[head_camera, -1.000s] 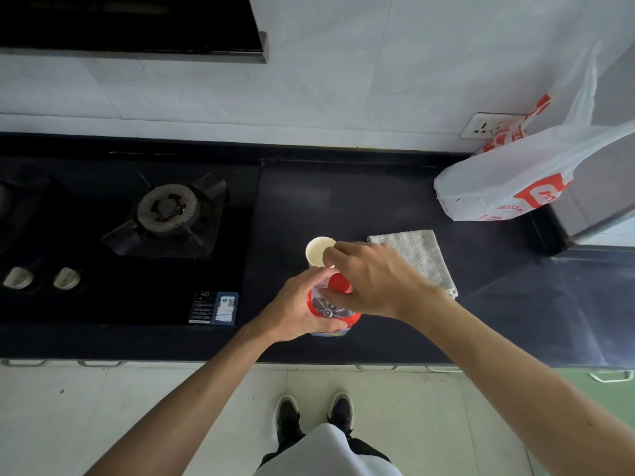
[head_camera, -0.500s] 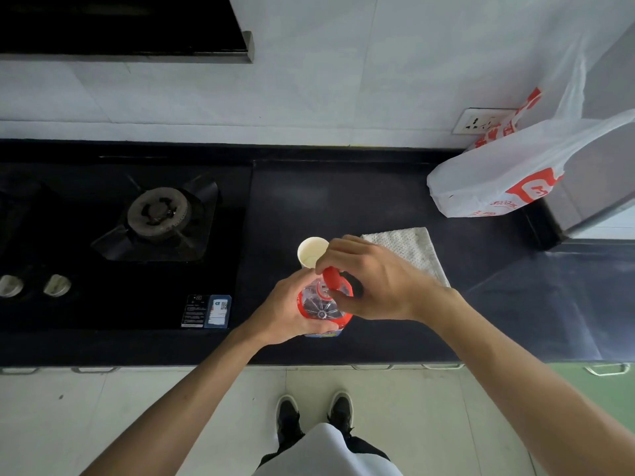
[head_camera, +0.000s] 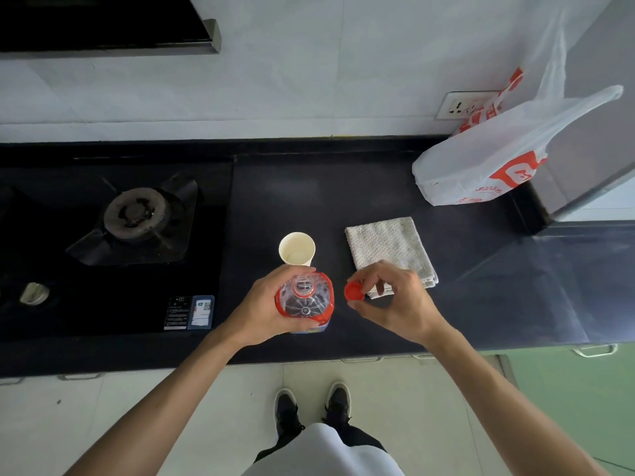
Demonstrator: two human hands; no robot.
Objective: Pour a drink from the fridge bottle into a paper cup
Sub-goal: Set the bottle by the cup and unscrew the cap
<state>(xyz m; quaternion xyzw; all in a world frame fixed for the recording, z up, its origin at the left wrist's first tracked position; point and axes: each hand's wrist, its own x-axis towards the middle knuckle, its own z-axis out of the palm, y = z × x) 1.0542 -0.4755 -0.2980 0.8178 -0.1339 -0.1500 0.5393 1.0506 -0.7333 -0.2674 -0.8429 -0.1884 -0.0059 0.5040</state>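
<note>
A clear plastic bottle (head_camera: pixel 305 300) with a red label stands upright on the black counter (head_camera: pixel 343 194), its mouth uncovered. My left hand (head_camera: pixel 264 310) grips the bottle from the left side. Just to its right, my right hand (head_camera: pixel 391 300) pinches the red cap (head_camera: pixel 354 291) between thumb and fingers, apart from the bottle. A white paper cup (head_camera: pixel 297 249) stands upright on the counter right behind the bottle and looks empty.
A folded grey cloth (head_camera: pixel 388 250) lies right of the cup, partly under my right hand. A white plastic bag (head_camera: pixel 488 163) sits at the back right by a wall socket (head_camera: pixel 460 104). The gas hob (head_camera: pixel 137 214) and its knob (head_camera: pixel 33 293) fill the left.
My right hand has taken the red cap off the bottle and moved it to the right. The left hand keeps its grip on the bottle.
</note>
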